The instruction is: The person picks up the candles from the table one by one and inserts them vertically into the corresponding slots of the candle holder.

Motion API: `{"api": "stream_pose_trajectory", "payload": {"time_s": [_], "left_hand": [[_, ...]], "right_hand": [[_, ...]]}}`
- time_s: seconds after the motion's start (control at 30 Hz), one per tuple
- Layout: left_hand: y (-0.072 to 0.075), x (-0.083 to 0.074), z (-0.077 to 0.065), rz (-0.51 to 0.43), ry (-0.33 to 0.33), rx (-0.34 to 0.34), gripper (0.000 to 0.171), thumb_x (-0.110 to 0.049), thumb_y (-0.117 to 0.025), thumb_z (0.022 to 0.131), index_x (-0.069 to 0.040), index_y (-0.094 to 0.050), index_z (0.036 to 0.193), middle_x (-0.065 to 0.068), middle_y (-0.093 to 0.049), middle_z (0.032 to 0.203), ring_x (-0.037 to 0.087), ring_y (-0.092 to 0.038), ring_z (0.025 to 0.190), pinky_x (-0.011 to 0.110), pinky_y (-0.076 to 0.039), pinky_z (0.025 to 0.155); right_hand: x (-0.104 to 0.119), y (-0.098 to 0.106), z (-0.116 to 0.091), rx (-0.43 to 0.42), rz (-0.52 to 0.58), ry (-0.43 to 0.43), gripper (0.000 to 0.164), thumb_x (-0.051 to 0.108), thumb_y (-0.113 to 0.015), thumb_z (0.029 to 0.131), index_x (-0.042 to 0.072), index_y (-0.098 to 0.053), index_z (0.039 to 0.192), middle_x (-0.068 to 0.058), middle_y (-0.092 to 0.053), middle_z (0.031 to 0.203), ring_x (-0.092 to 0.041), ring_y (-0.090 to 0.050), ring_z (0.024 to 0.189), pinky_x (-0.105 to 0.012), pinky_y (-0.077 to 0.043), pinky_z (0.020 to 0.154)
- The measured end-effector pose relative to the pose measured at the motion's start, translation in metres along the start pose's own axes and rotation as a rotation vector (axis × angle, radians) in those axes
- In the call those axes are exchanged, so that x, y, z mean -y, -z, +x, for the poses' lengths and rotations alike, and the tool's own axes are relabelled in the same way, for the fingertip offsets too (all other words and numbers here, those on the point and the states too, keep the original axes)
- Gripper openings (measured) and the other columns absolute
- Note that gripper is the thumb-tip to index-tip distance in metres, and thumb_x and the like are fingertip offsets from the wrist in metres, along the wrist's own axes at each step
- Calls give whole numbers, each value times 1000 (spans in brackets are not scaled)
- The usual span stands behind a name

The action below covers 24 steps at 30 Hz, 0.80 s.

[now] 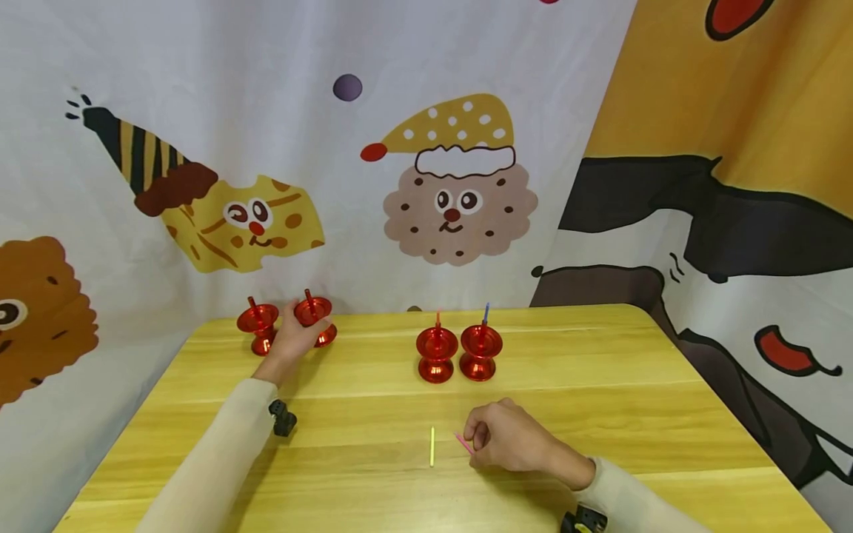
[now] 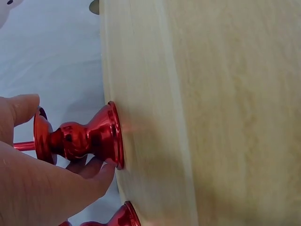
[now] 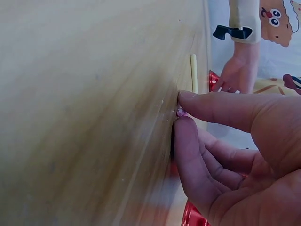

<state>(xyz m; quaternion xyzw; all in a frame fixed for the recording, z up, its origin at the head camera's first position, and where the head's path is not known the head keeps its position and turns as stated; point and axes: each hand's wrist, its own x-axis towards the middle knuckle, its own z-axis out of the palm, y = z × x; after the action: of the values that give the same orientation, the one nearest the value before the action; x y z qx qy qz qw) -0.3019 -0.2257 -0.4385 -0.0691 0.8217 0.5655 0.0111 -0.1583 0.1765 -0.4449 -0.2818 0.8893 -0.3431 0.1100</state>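
Note:
At the back left of the table, my left hand (image 1: 293, 342) grips a red metallic candle holder (image 1: 323, 337) with a red spike in its dish. The left wrist view shows the thumb at the dish rim of this candle holder (image 2: 77, 140) and fingers round its far side near the base. A matching candle holder (image 1: 263, 342) stands just left of that hand. Near the front, my right hand (image 1: 512, 438) pinches a thin pink candle (image 1: 463, 443) between thumb and forefinger, low over the wood. A yellow candle (image 1: 432, 447) lies beside it on the left.
Two more red candle holders stand side by side mid-table: the left holder (image 1: 436, 363) bears an orange-red candle (image 1: 437, 320), the right holder (image 1: 478, 363) a blue candle (image 1: 486, 314). The wooden table (image 1: 360, 474) meets a printed curtain (image 1: 360, 244) at its back edge.

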Motion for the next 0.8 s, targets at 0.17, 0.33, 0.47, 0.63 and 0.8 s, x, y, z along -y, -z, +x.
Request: {"api": "stream_pose_trajectory", "payload": {"time_s": [0.17,0.33,0.47,0.63,0.8], "left_hand": [[0,0,0,-2,0,-2,97,-24,-64,111,-1,6,174,36,-18,175,50,-25,161,58,-24,131],[0,-2,-1,0,1,15,96,-25,-64,111,0,5,173,37,-18,174,50,-26,161,58,-24,131],[-3,-2,-4,17,-1,29,95,-25,-65,111,0,2,173,37,-19,174,51,-26,160,59,-24,131],[-8,-2,-8,35,-7,41,93,-22,-66,110,1,-2,172,37,-20,173,51,-27,159,59,-26,130],[-13,-2,-13,36,-20,56,91,-21,-68,109,3,-6,171,39,-24,171,51,-30,158,59,-28,129]], "right_hand": [[1,1,0,2,11,-6,29,-3,-95,77,11,-74,90,15,-66,75,1,-60,69,-24,-53,68],[2,3,1,4,24,-9,29,-8,-89,74,11,-74,90,14,-66,75,0,-60,69,-24,-53,67],[2,2,0,1,24,-14,29,-9,-87,72,11,-74,89,14,-66,74,0,-60,68,-24,-52,66],[2,1,1,2,64,-16,29,-10,-86,71,11,-76,88,14,-68,73,-1,-62,68,-23,-53,65],[-1,1,2,1,92,-15,27,-10,-85,71,11,-78,87,14,-69,74,-2,-64,69,-24,-55,65]]}}
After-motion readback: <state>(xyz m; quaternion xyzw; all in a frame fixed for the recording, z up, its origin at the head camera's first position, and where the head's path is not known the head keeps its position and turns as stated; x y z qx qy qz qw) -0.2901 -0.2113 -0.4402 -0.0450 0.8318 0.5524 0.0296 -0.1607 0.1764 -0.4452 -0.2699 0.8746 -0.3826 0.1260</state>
